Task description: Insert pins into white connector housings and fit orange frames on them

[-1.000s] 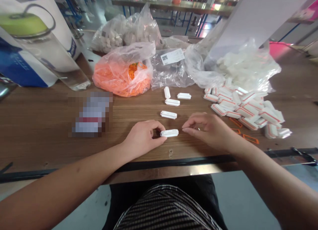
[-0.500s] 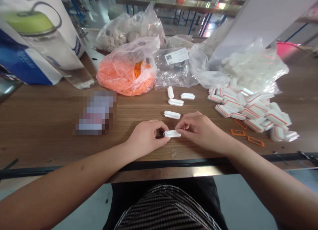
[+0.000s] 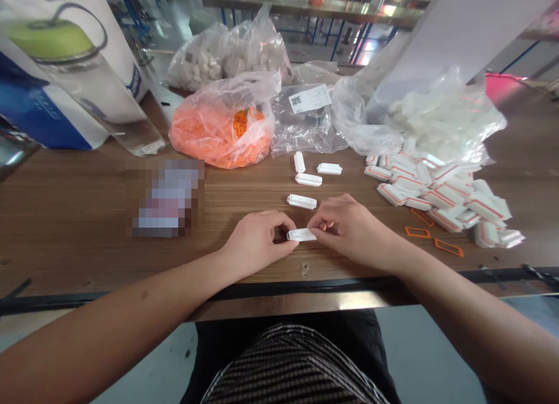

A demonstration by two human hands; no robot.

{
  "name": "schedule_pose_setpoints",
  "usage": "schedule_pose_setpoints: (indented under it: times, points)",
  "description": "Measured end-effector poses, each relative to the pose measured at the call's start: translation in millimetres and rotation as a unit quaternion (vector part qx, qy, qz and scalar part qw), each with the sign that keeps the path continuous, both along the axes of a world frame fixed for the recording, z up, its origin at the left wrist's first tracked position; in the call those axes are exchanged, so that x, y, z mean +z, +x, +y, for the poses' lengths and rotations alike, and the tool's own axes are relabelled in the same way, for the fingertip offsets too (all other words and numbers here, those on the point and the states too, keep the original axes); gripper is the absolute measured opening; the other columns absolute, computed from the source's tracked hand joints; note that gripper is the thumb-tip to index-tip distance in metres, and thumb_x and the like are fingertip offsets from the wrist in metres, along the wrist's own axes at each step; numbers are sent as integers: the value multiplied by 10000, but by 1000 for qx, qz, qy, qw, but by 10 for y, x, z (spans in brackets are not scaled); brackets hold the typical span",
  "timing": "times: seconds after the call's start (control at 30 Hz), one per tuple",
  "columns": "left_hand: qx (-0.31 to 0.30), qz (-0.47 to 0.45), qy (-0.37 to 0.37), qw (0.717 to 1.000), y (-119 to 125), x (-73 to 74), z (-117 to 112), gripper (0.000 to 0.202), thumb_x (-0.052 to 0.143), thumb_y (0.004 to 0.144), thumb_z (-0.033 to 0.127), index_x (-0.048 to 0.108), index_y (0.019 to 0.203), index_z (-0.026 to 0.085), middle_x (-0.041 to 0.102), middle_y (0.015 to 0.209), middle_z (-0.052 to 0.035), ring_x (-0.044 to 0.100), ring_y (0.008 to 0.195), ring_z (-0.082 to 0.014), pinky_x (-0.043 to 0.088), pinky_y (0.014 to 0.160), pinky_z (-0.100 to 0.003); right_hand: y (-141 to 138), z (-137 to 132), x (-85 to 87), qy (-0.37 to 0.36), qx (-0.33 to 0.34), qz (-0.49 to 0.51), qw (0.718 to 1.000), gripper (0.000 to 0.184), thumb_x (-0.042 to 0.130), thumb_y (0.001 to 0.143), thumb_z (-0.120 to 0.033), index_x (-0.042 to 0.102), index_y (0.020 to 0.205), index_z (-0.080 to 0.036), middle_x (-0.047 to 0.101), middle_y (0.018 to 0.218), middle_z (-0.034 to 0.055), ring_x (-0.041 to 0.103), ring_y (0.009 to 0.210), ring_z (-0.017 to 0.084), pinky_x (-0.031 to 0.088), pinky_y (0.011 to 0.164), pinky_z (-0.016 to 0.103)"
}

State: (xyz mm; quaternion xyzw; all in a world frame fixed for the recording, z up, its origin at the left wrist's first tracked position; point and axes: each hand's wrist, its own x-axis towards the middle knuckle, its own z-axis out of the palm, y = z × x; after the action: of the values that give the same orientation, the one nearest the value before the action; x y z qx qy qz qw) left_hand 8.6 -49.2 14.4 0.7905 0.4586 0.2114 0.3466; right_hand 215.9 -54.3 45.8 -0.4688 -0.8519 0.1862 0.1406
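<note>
On the desk, the left hand pinches the white case at nine o'clock and the right hand pinches its three-o'clock end, a two-sided grip likely for steadiness, with orange frames farther toward three.

White connector, orange frames, lime-green bottle lid, black-and-white striped shirt.

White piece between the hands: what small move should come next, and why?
Probably a light press with the right hand on the white piece, since that hand grips its right end while the left hand holds the other.
</note>
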Motion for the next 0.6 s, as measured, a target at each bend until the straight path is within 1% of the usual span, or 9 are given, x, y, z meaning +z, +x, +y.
schedule_pose_setpoints:
  times: [0.17,0.3,0.37,0.4,0.47,0.53,0.6]
  points:
    - [4,-2,-5,1000,6,7,-2,94,701,729,244,706,819,215,573,631,53,433,513,-88,374,558,-241,-33,8,1,-12,1,4,1000,154,579,826,-161,686,721,-193,669,693,-4,589,701,148,389,780,349]
    - [7,1,-7,1000,5,8,2,104,707,727,250,712,825,217,564,622,55,436,512,-89,375,565,-242,12,-4,5,-48,4,48,998,197,554,870,-178,723,774,-212,707,740,-10,610,710,135,400,798,338]
    - [7,1,-5,1000,3,6,4,103,709,727,250,713,824,216,561,622,57,439,514,-88,376,570,-240,59,-19,-6,-46,3,75,996,217,539,891,-190,742,824,-229,717,752,-14,616,702,130,400,796,333]
    - [6,-2,-4,1000,2,5,5,102,709,728,247,712,824,214,561,623,57,439,515,-87,377,573,-239,83,-28,-16,-32,-2,84,996,210,546,892,-200,748,847,-234,716,749,-13,615,696,131,397,791,334]
    - [3,-7,-4,1000,2,1,6,100,709,729,242,710,824,210,563,625,58,436,511,-84,376,574,-236,120,-53,-42,20,-12,86,996,175,581,878,-220,754,860,-236,699,723,-8,603,682,137,382,774,341]
    - [2,-8,-5,1000,2,-4,6,104,710,730,245,709,827,208,563,622,59,431,507,-82,373,568,-234,124,-89,-69,75,-4,60,995,160,597,870,-232,756,851,-236,674,697,-4,585,675,144,362,755,347]
    - [1,-8,-2,1000,2,-11,6,106,709,734,256,710,829,209,556,612,60,423,501,-81,369,562,-233,86,-136,-87,125,11,13,992,193,575,885,-234,752,808,-224,650,673,3,565,662,147,349,742,354]
